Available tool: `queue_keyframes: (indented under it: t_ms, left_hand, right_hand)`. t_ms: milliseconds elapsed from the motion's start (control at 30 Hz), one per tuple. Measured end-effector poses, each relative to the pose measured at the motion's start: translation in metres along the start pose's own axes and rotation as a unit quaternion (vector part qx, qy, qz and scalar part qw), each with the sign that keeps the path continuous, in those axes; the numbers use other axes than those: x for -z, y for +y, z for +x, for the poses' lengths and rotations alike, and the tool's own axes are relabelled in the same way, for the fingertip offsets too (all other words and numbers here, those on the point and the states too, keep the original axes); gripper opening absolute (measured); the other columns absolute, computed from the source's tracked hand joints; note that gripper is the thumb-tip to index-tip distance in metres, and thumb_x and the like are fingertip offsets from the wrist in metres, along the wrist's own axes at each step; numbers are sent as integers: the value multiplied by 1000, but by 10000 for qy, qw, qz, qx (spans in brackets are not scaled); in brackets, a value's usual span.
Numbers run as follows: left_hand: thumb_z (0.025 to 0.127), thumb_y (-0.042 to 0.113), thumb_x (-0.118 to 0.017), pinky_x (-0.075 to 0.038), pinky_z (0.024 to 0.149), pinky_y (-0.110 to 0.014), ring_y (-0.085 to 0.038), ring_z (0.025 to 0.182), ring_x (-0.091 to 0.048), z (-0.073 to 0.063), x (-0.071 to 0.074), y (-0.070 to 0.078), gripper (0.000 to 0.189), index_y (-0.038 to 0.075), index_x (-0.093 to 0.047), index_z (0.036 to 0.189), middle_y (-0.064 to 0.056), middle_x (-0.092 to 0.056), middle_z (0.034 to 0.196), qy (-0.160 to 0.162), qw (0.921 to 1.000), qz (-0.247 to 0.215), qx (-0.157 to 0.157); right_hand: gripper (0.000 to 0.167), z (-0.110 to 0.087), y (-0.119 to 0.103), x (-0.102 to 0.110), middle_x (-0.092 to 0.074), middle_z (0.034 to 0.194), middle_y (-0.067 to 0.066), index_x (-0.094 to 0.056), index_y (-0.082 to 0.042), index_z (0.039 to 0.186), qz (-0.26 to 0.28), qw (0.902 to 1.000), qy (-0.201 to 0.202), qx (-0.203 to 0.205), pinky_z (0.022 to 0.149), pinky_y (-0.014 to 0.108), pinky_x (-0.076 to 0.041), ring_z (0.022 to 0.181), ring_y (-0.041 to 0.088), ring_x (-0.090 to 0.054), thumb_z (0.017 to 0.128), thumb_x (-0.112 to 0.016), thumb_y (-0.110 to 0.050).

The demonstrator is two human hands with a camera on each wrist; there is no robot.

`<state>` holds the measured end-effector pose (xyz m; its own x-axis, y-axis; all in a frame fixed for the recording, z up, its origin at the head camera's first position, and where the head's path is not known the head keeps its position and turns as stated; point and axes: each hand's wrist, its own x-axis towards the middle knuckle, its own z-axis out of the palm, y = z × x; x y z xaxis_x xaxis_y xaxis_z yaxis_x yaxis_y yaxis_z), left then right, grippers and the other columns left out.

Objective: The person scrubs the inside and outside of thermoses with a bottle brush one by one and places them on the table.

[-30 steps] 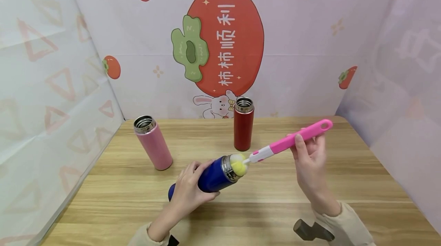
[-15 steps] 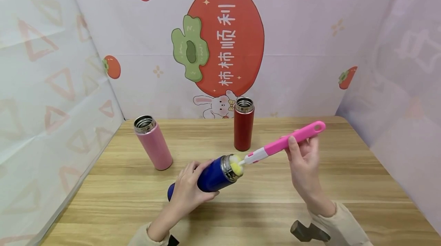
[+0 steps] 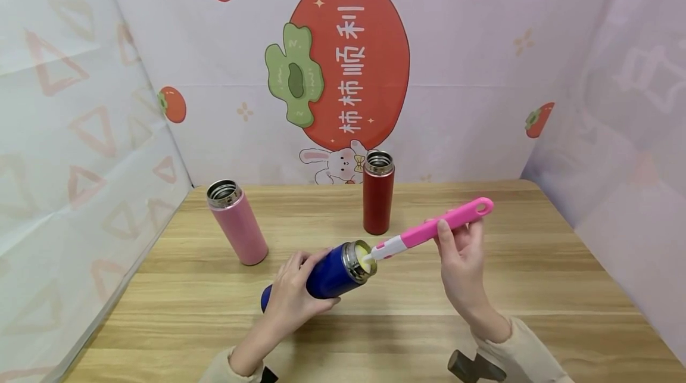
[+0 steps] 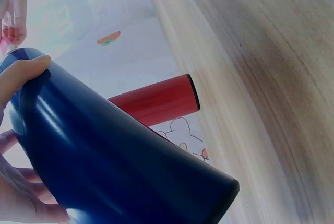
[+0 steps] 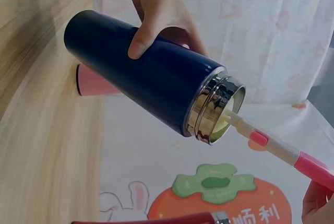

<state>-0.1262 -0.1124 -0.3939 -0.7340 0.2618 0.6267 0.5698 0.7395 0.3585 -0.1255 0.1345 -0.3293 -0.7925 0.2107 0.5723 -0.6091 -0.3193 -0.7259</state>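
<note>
A dark blue thermos bottle [image 3: 333,273] lies tilted in my left hand [image 3: 295,295], its open steel mouth facing up and to the right. Thumb and fingers wrap round the bottle's body, as the right wrist view also shows. My right hand [image 3: 464,264] grips the pink handle of a bottle brush [image 3: 429,232] between thumb and fingers. The brush's white neck enters the bottle mouth, and its yellow-and-white sponge head [image 5: 223,121] sits just inside the steel rim. Most of that sponge is hidden by the bottle.
A pink thermos bottle [image 3: 239,225] without a lid stands at the left of the wooden table [image 3: 429,335]. Behind the blue bottle, a red thermos bottle [image 3: 377,195], also lidless, stands near the back edge. A printed cloth backdrop [image 3: 455,73] rises behind the table.
My right hand has moved left and slightly down, pushing the brush's sponge head from the rim into the blue bottle. My left hand and the bottle have stayed almost still.
</note>
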Motion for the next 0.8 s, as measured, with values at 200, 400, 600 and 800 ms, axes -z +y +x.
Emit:
queue_keyframes:
  t_ms: [200, 400, 600, 800]
  left_hand:
    - [42, 33, -86, -42, 69, -37, -19, 84, -53, 1, -1, 3, 81, 23, -54, 116, -1, -53, 91, 18, 10000, -71, 5]
    - [46, 34, -85, -44, 73, -39, -18, 89, -53, 8, -3, 12, 82, 24, -51, 120, 0, -52, 94, -93, 9991, -392, -93]
    - [44, 33, -86, -44, 73, -39, -17, 88, -53, 9, -3, 14, 83, 25, -51, 120, -1, -52, 93, -136, 9992, -373, 12]
    - [45, 34, -85, -44, 72, -38, -17, 87, -53, 7, -3, 13, 82, 25, -51, 119, 0, -52, 94, -185, 9994, -280, -91]
  right_hand:
    - [20, -5, 7, -3, -53, 90, 7, -34, -5, 108, -482, 9983, -90, -301, 85, 26, -43, 89, 14, -59, 91, -40, 3]
    - [17, -19, 22, -12, -56, 91, 8, -35, -2, 105, -1085, 9897, -635, -687, 79, 25, -47, 89, 12, -59, 90, -43, 2]
    - [17, -22, 27, -12, -57, 90, 8, -36, -2, 104, -1083, 9899, -569, -722, 77, 26, -48, 88, 14, -60, 90, -45, 0]
    - [17, -15, 20, -8, -57, 91, 8, -36, -4, 105, -1050, 9890, -423, -956, 80, 26, -47, 89, 13, -60, 90, -45, -2]
